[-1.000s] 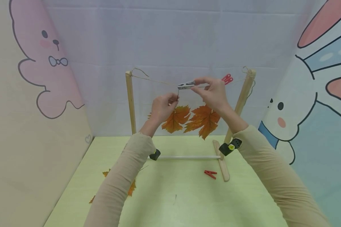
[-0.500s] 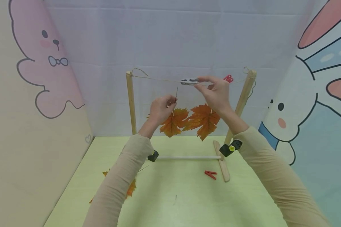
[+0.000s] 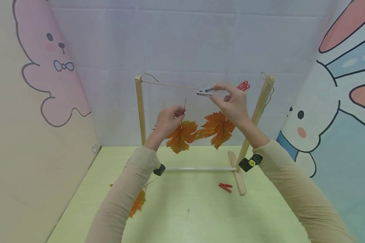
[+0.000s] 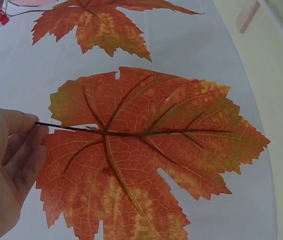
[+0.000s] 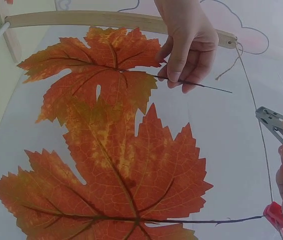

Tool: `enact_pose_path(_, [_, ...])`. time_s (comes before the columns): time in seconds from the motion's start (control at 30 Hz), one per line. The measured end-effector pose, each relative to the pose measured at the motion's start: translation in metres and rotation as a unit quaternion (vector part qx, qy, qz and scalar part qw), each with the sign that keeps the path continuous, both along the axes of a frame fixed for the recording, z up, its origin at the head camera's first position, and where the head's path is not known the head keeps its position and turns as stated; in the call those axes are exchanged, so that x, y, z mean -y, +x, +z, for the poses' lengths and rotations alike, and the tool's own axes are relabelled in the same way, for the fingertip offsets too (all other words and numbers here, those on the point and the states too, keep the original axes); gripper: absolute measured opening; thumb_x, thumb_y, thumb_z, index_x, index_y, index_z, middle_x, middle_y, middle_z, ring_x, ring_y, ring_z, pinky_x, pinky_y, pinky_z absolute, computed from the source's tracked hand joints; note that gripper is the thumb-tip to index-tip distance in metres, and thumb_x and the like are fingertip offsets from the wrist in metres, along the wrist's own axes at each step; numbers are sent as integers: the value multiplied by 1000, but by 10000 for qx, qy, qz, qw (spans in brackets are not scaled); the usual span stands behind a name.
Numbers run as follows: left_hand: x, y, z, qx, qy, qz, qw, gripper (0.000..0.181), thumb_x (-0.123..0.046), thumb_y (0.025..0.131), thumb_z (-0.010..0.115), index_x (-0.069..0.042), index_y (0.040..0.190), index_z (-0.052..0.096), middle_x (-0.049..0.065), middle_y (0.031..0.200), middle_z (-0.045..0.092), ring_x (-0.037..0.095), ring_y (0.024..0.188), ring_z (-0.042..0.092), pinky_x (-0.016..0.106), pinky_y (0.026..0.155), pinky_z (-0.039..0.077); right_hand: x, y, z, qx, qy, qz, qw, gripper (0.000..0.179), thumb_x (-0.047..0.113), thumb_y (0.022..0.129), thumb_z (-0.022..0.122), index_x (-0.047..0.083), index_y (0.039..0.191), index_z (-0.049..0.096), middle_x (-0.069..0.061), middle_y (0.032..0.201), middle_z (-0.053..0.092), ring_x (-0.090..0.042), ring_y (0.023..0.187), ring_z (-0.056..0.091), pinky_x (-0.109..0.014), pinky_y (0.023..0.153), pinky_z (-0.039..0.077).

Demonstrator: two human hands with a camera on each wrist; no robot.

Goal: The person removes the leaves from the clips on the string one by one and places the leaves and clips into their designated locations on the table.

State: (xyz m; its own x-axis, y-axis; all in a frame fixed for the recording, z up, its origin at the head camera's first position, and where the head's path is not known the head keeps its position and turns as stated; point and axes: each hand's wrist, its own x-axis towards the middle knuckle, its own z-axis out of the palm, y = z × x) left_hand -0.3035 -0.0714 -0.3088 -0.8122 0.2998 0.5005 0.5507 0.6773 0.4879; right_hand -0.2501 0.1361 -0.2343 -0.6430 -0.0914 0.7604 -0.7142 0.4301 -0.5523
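Observation:
My left hand (image 3: pixel 169 118) pinches the dark stem of an orange maple leaf (image 3: pixel 180 137), whose blade hangs below the fingers. The stem's free tip points up, apart from the string. My right hand (image 3: pixel 235 103) pinches a grey clothespin (image 3: pixel 204 92) between thumb and fingertips. In the right wrist view, that clothespin (image 5: pixel 274 122) has its tip at the string (image 5: pixel 264 150); whether it grips the string I cannot tell. Beside the right hand, a red clothespin (image 3: pixel 243 85) on the string holds the stem of a second maple leaf (image 3: pixel 217 130).
Two wooden posts (image 3: pixel 140 111) carry the string, with a white rod (image 3: pixel 197 168) low between them. A red clothespin (image 3: pixel 225 187) lies on the table near the right foot (image 3: pixel 239 182). Another leaf (image 3: pixel 137 204) lies partly behind the left forearm.
The left hand has moved down and left with its leaf, so the stem tip has come away from the grey clothespin. The right hand has shifted slightly right, still holding the clothespin.

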Motion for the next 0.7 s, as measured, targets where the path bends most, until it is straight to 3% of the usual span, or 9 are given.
enact_pose_path(0.37, [12,2,-9,317,-58,-22,9995,14,-11,87,59,-5,99,65,8,92,67,19,82,63,32,75,49,-6,4,-13,-202,207,298,9991,28,-7,76,67,-11,104,62,-24,94,64,1,33,28,-14,36,23])
enact_pose_path(0.7, [22,5,-14,364,-219,-9,9991,14,-11,87,60,-5,98,66,8,91,67,20,81,63,34,76,49,-10,6,-22,-325,339,403,9981,30,-9,74,67,-12,103,61,-25,93,64,2,34,27,-14,37,23])
